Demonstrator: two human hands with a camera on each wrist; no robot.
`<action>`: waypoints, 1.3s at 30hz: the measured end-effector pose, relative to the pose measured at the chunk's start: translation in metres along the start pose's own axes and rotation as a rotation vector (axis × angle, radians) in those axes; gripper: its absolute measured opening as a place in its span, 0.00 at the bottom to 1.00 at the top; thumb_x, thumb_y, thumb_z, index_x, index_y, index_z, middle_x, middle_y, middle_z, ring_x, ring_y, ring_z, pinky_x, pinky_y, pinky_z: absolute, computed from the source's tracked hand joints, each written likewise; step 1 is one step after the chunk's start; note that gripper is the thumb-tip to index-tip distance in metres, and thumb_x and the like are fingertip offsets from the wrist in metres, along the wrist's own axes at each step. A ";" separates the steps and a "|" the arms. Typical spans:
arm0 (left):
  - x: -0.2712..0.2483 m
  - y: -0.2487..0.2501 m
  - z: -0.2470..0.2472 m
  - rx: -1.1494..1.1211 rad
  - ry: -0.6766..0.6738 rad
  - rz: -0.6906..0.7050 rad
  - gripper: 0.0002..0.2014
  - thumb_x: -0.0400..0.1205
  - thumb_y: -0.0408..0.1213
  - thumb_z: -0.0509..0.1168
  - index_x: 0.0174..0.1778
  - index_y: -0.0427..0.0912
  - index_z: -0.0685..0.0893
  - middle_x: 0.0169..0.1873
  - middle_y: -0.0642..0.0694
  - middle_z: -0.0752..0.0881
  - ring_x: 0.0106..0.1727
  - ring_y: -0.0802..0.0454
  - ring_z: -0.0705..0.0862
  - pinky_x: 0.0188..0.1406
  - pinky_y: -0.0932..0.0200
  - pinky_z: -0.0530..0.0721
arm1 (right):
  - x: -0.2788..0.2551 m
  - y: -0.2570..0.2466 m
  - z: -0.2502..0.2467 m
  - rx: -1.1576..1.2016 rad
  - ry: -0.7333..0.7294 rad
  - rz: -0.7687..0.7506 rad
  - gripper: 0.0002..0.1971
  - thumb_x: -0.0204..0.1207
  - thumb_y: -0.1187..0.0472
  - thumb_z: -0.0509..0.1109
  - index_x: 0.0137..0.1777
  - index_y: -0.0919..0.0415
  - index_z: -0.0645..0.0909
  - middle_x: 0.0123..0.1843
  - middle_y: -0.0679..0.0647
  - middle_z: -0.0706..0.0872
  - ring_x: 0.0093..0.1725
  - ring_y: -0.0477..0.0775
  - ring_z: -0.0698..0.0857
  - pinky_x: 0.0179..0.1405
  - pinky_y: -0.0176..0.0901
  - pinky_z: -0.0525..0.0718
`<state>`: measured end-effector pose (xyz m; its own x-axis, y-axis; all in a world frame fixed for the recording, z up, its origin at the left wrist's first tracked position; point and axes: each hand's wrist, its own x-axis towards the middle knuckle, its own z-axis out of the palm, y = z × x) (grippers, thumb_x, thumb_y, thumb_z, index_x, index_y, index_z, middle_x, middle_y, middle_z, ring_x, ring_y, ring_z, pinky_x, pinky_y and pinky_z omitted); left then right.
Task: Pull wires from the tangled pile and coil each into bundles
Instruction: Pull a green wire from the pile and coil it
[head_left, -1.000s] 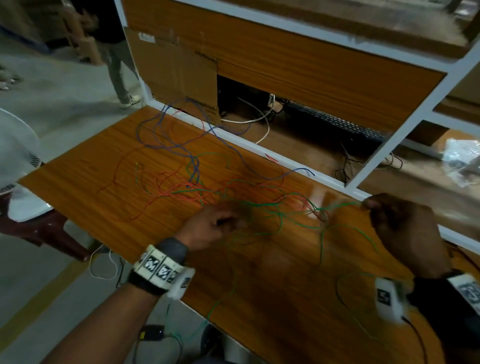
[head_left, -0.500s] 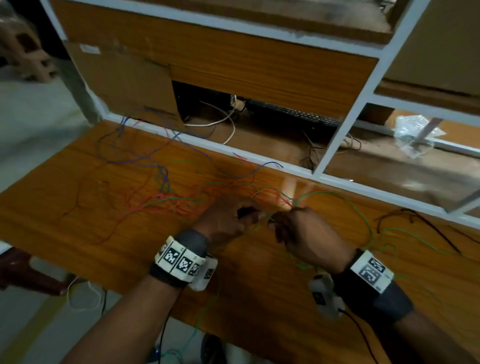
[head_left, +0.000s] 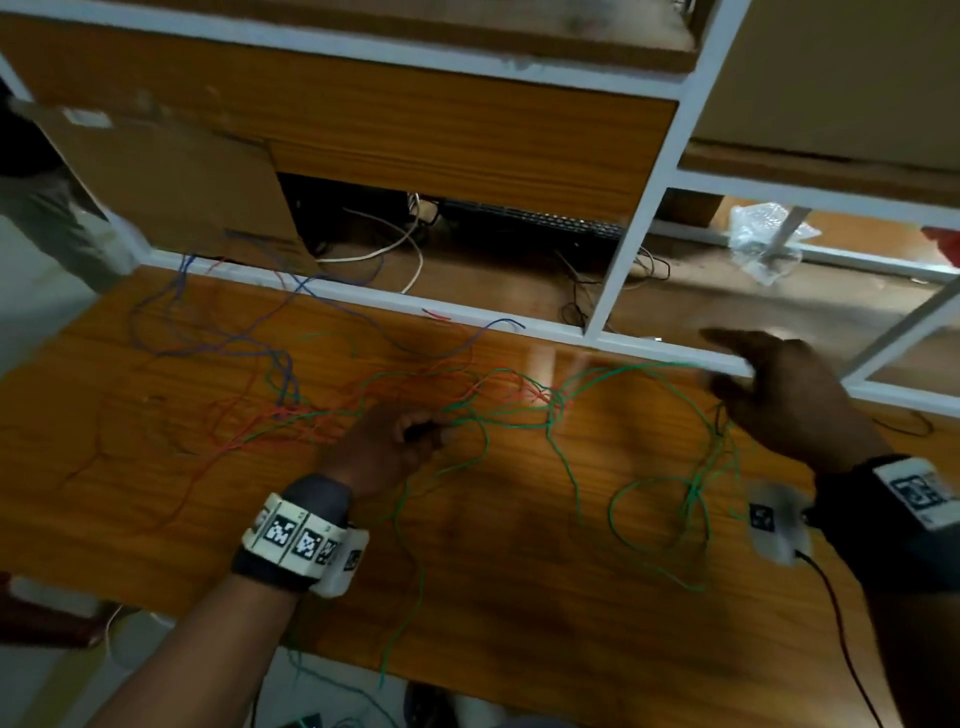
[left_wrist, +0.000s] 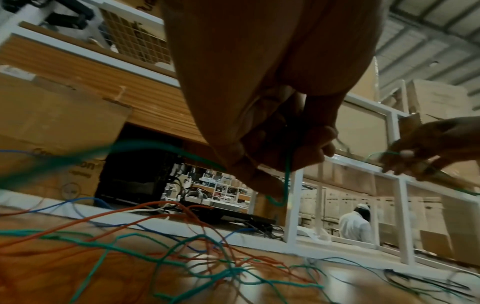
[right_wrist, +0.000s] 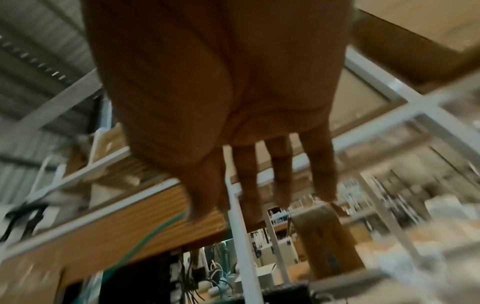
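A tangled pile of red, green and blue wires (head_left: 311, 410) lies on the wooden table (head_left: 519, 582). My left hand (head_left: 421, 431) is curled into a fist at the pile's right edge, gripping a green wire (left_wrist: 287, 174). That green wire (head_left: 639, 368) runs taut up and right to my right hand (head_left: 727, 384), held above the table near the white frame. In the right wrist view the right hand (right_wrist: 207, 209) pinches the green wire (right_wrist: 145, 238) between thumb and forefinger, the other fingers straight. More green loops (head_left: 654, 514) lie below the right hand.
A white metal shelf frame (head_left: 618, 270) borders the table's far edge, with a cardboard box (head_left: 171, 187) at left, black and white cables (head_left: 384, 249) behind, and a plastic bag (head_left: 763, 239). A person's legs (head_left: 47, 228) stand at far left. Green wire hangs off the near edge.
My right hand has moved from beside the left hand out to the right and up, drawing the green wire taut. The left hand stays fisted at the pile.
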<state>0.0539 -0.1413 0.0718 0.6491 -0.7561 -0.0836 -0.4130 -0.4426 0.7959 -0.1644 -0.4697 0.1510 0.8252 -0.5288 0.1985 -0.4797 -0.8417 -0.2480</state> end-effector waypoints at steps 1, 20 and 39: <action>0.001 0.007 0.007 -0.006 -0.030 0.021 0.04 0.83 0.43 0.71 0.52 0.52 0.89 0.34 0.62 0.85 0.35 0.74 0.83 0.34 0.72 0.75 | -0.003 -0.006 0.005 -0.105 -0.039 -0.027 0.37 0.76 0.47 0.81 0.83 0.56 0.74 0.79 0.67 0.79 0.73 0.74 0.80 0.68 0.66 0.80; 0.014 0.000 0.035 0.117 -0.059 0.273 0.02 0.79 0.40 0.75 0.43 0.51 0.88 0.41 0.57 0.88 0.47 0.66 0.84 0.47 0.64 0.78 | -0.027 -0.036 -0.028 0.580 -0.065 -0.245 0.11 0.87 0.66 0.67 0.47 0.58 0.90 0.32 0.52 0.85 0.32 0.49 0.84 0.35 0.37 0.78; 0.034 0.098 0.077 -0.564 -0.336 0.422 0.07 0.84 0.38 0.66 0.53 0.43 0.88 0.31 0.46 0.86 0.37 0.43 0.87 0.47 0.44 0.87 | -0.011 0.020 -0.078 0.382 0.224 -0.127 0.10 0.89 0.62 0.68 0.49 0.51 0.89 0.39 0.55 0.91 0.39 0.42 0.87 0.43 0.32 0.79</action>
<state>-0.0137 -0.2479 0.1008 0.2441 -0.9512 0.1889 -0.1369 0.1590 0.9777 -0.2066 -0.4893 0.2179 0.7657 -0.4697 0.4395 -0.1995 -0.8229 -0.5321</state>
